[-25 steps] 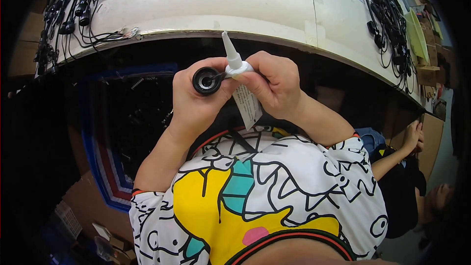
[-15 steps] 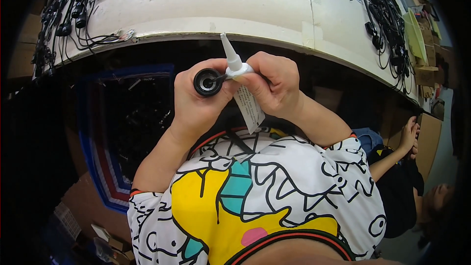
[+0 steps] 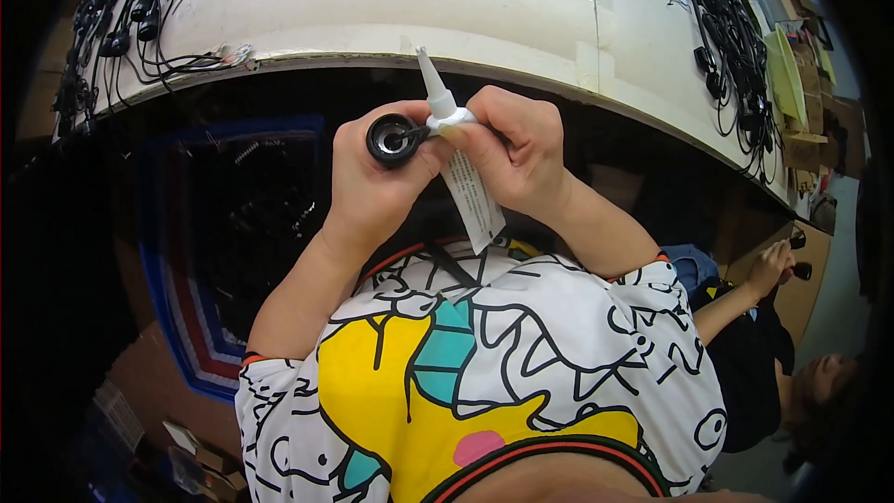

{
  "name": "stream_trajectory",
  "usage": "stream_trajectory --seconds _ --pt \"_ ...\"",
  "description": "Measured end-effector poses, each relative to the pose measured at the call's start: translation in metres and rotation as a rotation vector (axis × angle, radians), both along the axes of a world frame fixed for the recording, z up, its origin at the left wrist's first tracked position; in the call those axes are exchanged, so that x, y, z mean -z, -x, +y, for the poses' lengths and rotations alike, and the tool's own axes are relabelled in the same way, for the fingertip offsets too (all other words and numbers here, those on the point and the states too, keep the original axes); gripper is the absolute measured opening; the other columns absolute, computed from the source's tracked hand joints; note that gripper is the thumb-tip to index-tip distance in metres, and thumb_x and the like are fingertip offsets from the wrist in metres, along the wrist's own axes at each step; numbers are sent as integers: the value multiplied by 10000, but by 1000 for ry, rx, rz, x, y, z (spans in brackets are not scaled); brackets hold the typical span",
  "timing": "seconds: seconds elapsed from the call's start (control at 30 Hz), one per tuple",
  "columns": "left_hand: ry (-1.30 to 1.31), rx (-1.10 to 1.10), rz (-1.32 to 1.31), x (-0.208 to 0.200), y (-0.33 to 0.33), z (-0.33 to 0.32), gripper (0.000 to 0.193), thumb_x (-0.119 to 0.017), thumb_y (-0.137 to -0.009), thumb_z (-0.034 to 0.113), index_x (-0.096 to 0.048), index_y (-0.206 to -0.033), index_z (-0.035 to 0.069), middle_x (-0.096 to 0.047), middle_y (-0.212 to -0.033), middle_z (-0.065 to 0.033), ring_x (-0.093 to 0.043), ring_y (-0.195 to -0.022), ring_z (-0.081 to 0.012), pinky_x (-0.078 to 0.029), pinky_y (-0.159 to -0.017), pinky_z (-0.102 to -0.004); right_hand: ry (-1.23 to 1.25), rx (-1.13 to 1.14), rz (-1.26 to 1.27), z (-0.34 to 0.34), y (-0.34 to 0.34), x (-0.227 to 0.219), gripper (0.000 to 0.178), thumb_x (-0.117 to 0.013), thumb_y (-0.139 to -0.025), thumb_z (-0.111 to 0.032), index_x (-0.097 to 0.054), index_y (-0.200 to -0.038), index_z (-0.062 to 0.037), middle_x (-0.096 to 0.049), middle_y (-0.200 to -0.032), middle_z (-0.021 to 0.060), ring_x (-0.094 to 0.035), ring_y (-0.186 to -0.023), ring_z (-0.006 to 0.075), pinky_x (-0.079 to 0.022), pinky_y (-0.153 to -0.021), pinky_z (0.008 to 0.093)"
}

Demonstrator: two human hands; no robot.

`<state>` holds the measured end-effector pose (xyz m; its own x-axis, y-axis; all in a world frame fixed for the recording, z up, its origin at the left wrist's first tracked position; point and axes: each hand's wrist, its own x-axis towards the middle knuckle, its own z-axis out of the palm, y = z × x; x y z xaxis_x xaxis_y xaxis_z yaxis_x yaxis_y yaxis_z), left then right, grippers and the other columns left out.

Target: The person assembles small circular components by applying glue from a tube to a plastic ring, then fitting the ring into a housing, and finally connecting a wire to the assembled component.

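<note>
Head view: you're mid glue step w/ left hand (image 3: 372,182) pinching the black round cap (image 3: 392,138) below the counter (image 3: 372,0) edge, right hand (image 3: 512,154) clamped on the white glue tube (image 3: 456,154); next needs, I'd judge, steady nozzle aim.

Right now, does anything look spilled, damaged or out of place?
Nothing stands out. The left hand holds a black cup-shaped part, the right hand a white tube beside it. No spill shows; cables lie bunched on the table.
</note>
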<state>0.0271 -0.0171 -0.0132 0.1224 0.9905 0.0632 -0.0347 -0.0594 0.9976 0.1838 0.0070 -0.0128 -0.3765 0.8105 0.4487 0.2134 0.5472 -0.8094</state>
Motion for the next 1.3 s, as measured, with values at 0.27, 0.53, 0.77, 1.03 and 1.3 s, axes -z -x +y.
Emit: stream_trajectory --seconds 0.27,0.53,0.77,1.03,1.3 --pt "-148 20 103 -2 -7 -6 184 -650 -685 -3 -595 -860 -8 -596 -727 -59 -560 -650 -107 -449 -601 -216 -43 -75 46 -2 -14 14 137 -627 -740 -70 -520 -678 -13 -469 -569 90 -436 -451 190 -348 -416 259" --pt "-116 86 165 2 -21 -1 228 -647 -658 -29 -590 -874 12 -576 -730 -83 -568 -656 -172 -447 -611 -236 -64 -94 38 1 -33 25 123 -636 -746 -129 -558 -749 -34 -515 -614 90 -507 -503 226 -394 -465 274" --pt "-276 99 224 8 -19 0 289 -657 -610 -40 -589 -885 20 -578 -740 -86 -571 -655 -188 -453 -598 -245 -168 7 -40 -5 -33 23 190 -668 -716 -195 -550 -688 -48 -503 -575 67 -480 -469 227 -366 -442 279" --pt "-216 126 234 15 -19 -2 300 -655 -591 -46 -576 -874 14 -576 -747 -92 -576 -662 -206 -456 -603 -256 -127 -15 38 -6 -30 31 209 -668 -705 -157 -514 -620 -44 -460 -525 74 -433 -417 219 -326 -400 278" --pt "-62 135 182 11 -18 -2 214 -645 -654 7 -584 -858 -15 -591 -719 -86 -575 -638 -149 -455 -594 -233 -63 -15 51 -9 -27 31 176 -643 -724 -111 -518 -631 -30 -452 -531 85 -422 -423 194 -316 -403 253"
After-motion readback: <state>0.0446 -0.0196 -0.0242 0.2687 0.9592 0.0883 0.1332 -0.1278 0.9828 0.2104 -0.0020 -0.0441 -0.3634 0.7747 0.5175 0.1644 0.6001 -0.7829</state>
